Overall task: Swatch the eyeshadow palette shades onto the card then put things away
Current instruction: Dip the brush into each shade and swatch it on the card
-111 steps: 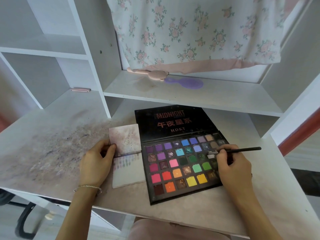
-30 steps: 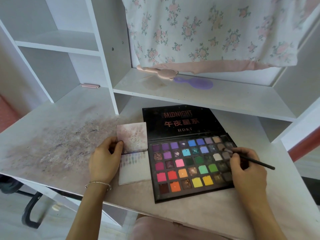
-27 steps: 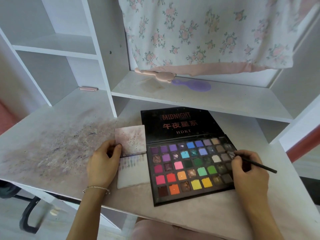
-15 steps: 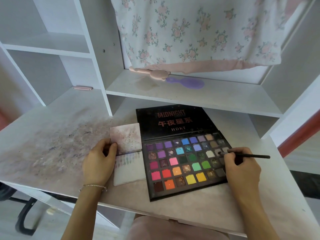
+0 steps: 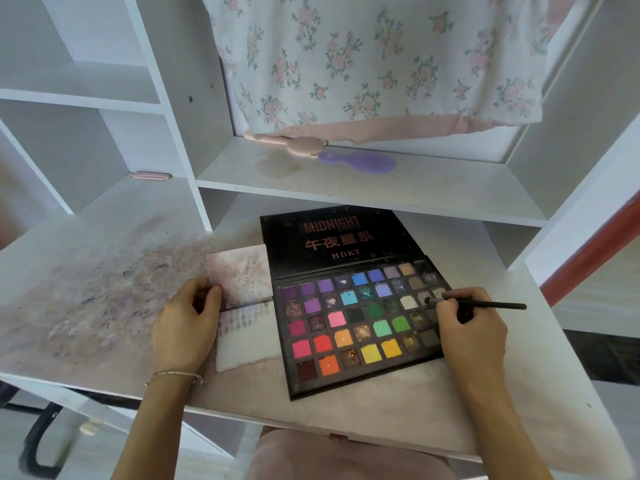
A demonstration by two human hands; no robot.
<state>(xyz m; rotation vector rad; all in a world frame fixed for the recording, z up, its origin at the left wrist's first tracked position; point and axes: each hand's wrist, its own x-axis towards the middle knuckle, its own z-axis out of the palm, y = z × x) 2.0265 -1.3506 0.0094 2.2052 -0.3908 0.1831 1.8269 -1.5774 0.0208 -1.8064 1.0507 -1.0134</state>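
An open black eyeshadow palette (image 5: 349, 327) with several coloured pans lies on the desk, lid folded back. To its left lies a white swatch card (image 5: 247, 344) with a row of small colour marks near its top, and a stained card (image 5: 239, 271) above it. My left hand (image 5: 185, 323) rests at the cards' left edge, fingers curled onto the seam between them. My right hand (image 5: 467, 327) pinches a thin black brush (image 5: 485, 303), its tip touching a grey pan at the palette's right side.
The desk (image 5: 104, 289) is smudged with powder on the left. A shelf above holds a pink brush (image 5: 294, 143) and a purple hairbrush (image 5: 360, 162). A floral cloth (image 5: 381, 64) hangs behind. A small pink item (image 5: 149, 176) lies in the left cubby.
The brush tip has shifted among the grey pans at the palette's right side and now lies nearly level. My left hand has stayed on the cards.
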